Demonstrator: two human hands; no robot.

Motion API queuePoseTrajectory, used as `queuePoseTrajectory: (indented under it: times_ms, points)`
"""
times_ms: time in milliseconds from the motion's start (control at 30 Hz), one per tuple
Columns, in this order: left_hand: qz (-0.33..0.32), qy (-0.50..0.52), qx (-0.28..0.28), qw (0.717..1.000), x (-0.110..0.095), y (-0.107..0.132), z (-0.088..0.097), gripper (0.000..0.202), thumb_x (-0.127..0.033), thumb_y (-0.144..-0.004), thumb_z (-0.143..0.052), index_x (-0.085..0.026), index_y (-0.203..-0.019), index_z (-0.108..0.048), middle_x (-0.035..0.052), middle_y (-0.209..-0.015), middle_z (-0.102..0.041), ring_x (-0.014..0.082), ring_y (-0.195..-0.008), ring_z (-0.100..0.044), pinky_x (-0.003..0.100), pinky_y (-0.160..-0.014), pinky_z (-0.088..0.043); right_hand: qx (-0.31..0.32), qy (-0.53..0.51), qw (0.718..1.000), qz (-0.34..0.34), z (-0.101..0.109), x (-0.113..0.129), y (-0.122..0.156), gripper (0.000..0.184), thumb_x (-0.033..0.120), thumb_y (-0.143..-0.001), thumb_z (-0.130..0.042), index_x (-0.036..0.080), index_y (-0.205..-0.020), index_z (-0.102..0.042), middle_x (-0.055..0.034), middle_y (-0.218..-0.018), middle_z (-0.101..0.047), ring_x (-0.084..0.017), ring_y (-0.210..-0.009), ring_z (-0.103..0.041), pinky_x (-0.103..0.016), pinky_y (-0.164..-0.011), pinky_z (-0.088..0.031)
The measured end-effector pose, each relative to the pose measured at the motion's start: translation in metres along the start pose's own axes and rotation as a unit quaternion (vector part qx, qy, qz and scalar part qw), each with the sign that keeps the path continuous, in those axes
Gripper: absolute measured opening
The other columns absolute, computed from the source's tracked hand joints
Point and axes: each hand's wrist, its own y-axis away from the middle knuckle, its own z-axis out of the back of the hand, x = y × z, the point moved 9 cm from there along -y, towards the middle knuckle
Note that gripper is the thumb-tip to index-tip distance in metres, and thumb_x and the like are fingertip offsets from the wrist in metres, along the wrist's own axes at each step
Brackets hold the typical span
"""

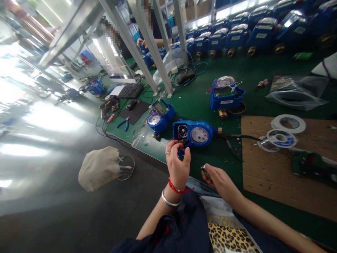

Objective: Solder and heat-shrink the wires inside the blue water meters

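Observation:
An opened blue water meter (200, 135) lies on the green bench in front of me, its round dial facing up and its box compartment uncovered. Thin coloured wires (183, 137) come out of that compartment. My left hand (178, 163) is at the compartment's near edge, fingers curled and closed on the wires; the fingertips partly hide the grip. Lower right of the meter, my right hand (219, 179) pinches a small green piece with a shiny end (206, 172), mostly covered by the fingers. A second opened meter (160, 116) with a display sits just left.
Another opened meter (226, 95) stands behind. Right, a cardboard sheet (265, 168) carries a solder spool (280, 138) and a tape roll (288, 123). Blue pliers (123, 123) lie left near a mouse (132, 104). Metal posts (160, 66) rise beyond; a co-worker's hand (142, 43) shows behind them.

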Motion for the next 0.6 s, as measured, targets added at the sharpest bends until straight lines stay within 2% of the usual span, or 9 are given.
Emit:
queuePoseTrajectory:
  times_ms: [200,300,433,600]
  points:
    - [0.007,-0.039,-0.013,0.999,-0.002,-0.012,0.001,0.012,-0.026,-0.086,-0.06,-0.017,-0.079,-0.06,0.0086,-0.104,-0.059,0.0232,-0.102,-0.056,0.039,-0.091,-0.042,0.021,-0.005,1.0,0.023,0.008,-0.001,0.005,0.056,0.066,-0.089,-0.033,0.017,-0.066,-0.047,0.0027,-0.059,-0.036,-0.009,-0.054,-0.031,-0.025,-0.051,-0.023]
    - [0.003,-0.045,-0.009,0.999,-0.003,-0.015,0.0,0.013,-0.023,-0.087,-0.058,-0.017,-0.076,-0.061,0.0073,-0.101,-0.061,0.0212,-0.096,-0.057,0.038,-0.087,-0.044,0.032,-0.015,0.999,0.037,0.011,0.0,0.007,0.055,0.065,-0.09,-0.033,0.017,-0.066,-0.046,0.0027,-0.059,-0.036,-0.01,-0.054,-0.032,-0.025,-0.051,-0.024]
    - [0.001,-0.052,-0.003,0.999,-0.002,-0.013,0.001,0.015,-0.024,-0.089,-0.057,-0.017,-0.078,-0.064,0.0073,-0.105,-0.063,0.0209,-0.096,-0.059,0.038,-0.086,-0.046,0.039,-0.024,0.998,0.047,0.014,0.001,0.011,0.054,0.064,-0.091,-0.032,0.018,-0.066,-0.046,0.0024,-0.059,-0.036,-0.01,-0.055,-0.032,-0.025,-0.052,-0.025]
    - [-0.033,-0.066,-0.008,0.997,-0.011,-0.009,0.014,0.018,-0.03,-0.09,-0.055,-0.019,-0.09,-0.069,0.0087,-0.116,-0.063,0.0224,-0.107,-0.059,0.04,-0.094,-0.047,0.05,-0.054,0.996,0.043,0.014,0.001,0.013,0.054,0.064,-0.09,-0.033,0.017,-0.066,-0.047,0.0014,-0.061,-0.039,-0.011,-0.058,-0.034,-0.024,-0.052,-0.027]
